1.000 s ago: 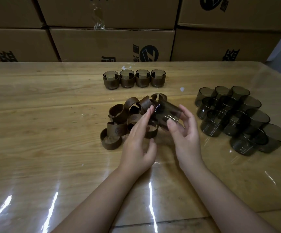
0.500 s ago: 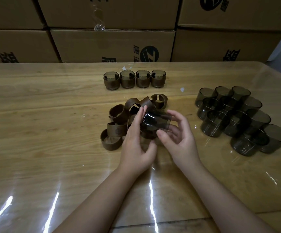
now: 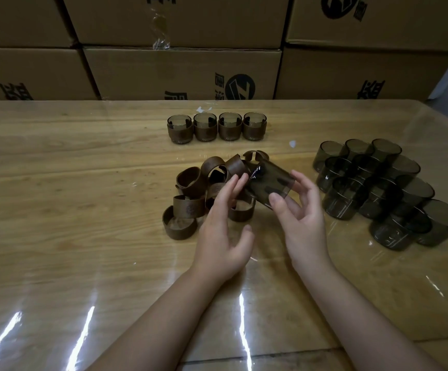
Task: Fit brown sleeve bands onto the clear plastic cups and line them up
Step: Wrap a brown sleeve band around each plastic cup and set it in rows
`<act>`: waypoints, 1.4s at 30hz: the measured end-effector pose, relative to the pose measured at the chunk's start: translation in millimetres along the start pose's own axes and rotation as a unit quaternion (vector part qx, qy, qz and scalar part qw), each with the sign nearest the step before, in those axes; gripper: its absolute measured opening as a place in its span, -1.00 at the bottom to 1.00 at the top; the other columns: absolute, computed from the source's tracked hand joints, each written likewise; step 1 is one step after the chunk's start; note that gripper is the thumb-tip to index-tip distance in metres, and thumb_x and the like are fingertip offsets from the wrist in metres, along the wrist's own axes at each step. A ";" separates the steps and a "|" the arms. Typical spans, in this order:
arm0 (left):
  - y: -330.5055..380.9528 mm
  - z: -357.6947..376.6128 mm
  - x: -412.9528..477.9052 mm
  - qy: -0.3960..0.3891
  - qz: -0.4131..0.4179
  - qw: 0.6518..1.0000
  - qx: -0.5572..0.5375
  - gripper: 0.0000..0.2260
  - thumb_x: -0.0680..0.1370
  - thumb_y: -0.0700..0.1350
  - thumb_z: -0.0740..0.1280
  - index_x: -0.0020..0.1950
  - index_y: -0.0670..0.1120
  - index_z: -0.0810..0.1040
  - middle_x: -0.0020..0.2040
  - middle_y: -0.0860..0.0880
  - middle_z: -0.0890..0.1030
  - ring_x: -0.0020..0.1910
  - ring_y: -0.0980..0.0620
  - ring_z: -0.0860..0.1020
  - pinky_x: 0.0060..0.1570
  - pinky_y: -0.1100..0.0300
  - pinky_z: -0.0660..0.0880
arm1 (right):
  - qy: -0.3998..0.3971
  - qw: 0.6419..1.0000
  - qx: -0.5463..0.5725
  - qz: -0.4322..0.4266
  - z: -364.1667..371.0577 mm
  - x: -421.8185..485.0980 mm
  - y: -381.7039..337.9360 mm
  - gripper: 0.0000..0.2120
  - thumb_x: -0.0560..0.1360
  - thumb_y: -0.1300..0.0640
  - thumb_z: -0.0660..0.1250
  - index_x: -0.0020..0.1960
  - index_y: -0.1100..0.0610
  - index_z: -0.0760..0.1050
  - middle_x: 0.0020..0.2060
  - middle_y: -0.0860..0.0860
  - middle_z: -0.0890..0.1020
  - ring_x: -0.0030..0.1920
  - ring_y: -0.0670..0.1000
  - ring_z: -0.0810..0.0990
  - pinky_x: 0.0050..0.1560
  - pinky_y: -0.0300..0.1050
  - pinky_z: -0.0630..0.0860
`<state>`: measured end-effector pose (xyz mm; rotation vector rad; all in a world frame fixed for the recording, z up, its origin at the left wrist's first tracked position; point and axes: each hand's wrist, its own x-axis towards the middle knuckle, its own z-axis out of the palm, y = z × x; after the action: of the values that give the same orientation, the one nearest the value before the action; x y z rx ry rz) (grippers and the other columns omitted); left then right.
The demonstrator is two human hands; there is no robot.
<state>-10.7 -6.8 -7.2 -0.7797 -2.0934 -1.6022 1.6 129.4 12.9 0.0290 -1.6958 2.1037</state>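
Holding a clear cup [image 3: 269,183] tilted on its side above the bench [image 3: 56,188], the right hand [image 3: 301,220] pinches it. The thumb [image 3: 277,200] lies on the near wall by the open rim, and the curled fingers [image 3: 299,178] sit behind the far wall. The cup's wall is smoky and see-through, its closed base points up and to the left, and its mouth faces the right palm.

The left hand [image 3: 222,234] is spread, with its fingers straight and slightly fanned. Its fingertips [image 3: 240,180] meet the cup's base end; whether they press it or only brush it, I cannot tell.

Just below and to the left of the cup lies a loose heap of brown sleeve bands [image 3: 190,202]. Some stand on edge, some lie flat, and several lean on one another. The left fingers pass above the heap's right side.

Farther back, near the middle of the bench, a row of four sleeved cups [image 3: 217,127] stands upright, side by side and close together. To the right, apart from the heap, a cluster of bare cups [image 3: 378,188] sits packed together in staggered rows, just beyond the right hand.

Cardboard boxes [image 3: 182,70] with dark printed marks are stacked along the far edge of the bench. The bench top is pale wood under a glossy clear sheet that catches streaks of light near the forearms.
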 end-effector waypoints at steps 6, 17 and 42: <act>-0.9 -0.6 1.9 0.024 -0.030 0.999 0.010 -0.32 0.43 -0.27 0.30 0.48 0.06 0.13 0.43 0.12 0.33 0.45 0.18 0.32 0.38 0.22 0.34 | -0.059 0.998 -0.006 -0.008 3.6 -6.6 -0.7 -0.53 0.38 0.19 0.41 0.23 -0.08 0.38 0.21 0.00 0.49 0.10 -0.05 0.64 -0.04 -0.28 0.56; -2.2 -3.5 -0.3 0.013 -0.019 1.000 -0.016 -0.36 0.49 -0.01 0.30 0.52 -0.13 0.17 0.49 -0.11 0.31 0.48 -0.05 0.29 0.43 -0.03 0.30 | -0.125 0.991 -0.041 0.014 6.1 -10.2 -2.6 -0.49 0.41 0.28 0.40 0.27 -0.02 0.34 0.20 0.02 0.49 0.05 -0.12 0.64 -0.06 -0.30 0.56; -1.8 -6.8 11.3 0.100 -0.117 0.984 -0.091 -0.72 0.52 0.08 0.17 0.20 0.08 0.45 0.19 -0.07 0.54 0.23 0.03 0.51 0.27 -0.06 0.44 | -0.188 0.947 -0.222 -0.134 9.4 -15.5 8.4 -0.54 0.47 0.09 0.35 0.34 -0.11 0.38 0.32 -0.04 0.37 0.32 -0.01 0.45 0.25 -0.05 0.49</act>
<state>-20.7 -11.6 0.2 -0.4162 -1.9734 -1.9295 10.4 114.4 3.0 0.5229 -2.2100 1.5490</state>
